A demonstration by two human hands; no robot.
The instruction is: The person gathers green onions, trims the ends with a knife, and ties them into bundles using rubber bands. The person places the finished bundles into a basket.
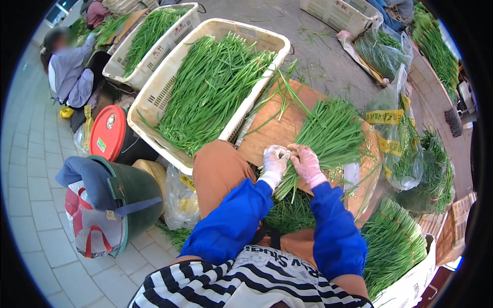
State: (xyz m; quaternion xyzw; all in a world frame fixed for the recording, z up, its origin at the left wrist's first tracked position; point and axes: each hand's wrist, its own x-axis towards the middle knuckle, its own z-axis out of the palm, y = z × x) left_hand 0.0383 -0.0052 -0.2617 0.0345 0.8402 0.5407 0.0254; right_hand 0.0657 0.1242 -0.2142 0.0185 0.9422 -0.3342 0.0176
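Observation:
In a pale glove, my left hand [275, 163] is curled at the base of the loose green chives, a few stalk ends showing beside its palm. Close against it is my gloved right hand [307, 164], its thumb and fingers bent towards the left fingertips. What lies between the fingertips is too small to make out. A fanned bunch of garlic chives [333, 133] spreads beyond both hands, leaves pointing away from me and stalk ends towards my lap. It rests on a wooden board [269, 129], with trimmings scattered at its right.
A white plastic crate [285, 40] full of chives stands ahead left. Left are a red-lidded bucket [108, 133] and a green bucket [140, 196]. Tied chives [396, 242] stand at right, near filled plastic bags [400, 150]. A seated person [71, 73] is at far left.

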